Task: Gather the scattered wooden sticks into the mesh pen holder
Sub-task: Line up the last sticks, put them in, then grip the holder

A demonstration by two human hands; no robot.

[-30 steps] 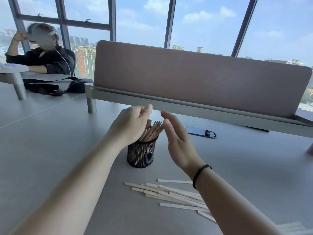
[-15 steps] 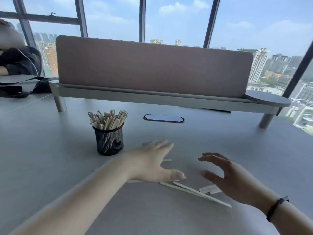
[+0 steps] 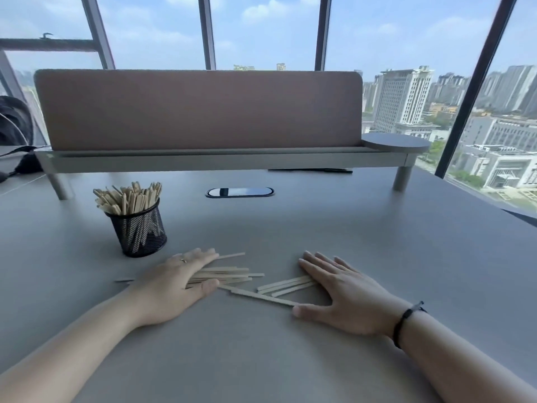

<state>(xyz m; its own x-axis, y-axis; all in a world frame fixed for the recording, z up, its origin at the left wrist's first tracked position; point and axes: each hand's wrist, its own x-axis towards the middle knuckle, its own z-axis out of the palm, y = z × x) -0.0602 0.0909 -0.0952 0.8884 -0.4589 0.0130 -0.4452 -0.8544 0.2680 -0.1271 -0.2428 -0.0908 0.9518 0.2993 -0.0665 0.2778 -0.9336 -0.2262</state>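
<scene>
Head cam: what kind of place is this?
Most likely a high-rise office. A long grey desk carries a fabric divider screen and a cable port, and floor-to-ceiling windows look down on city buildings.

A black mesh pen holder (image 3: 139, 228) stood upright on the grey table, packed with pale wooden sticks (image 3: 129, 196) that fanned out above its rim. Just beside it to the right, more flat, pale loose sticks (image 3: 229, 274) lay scattered in two loose bunches, one long stick (image 3: 261, 296) angled between them.
</scene>
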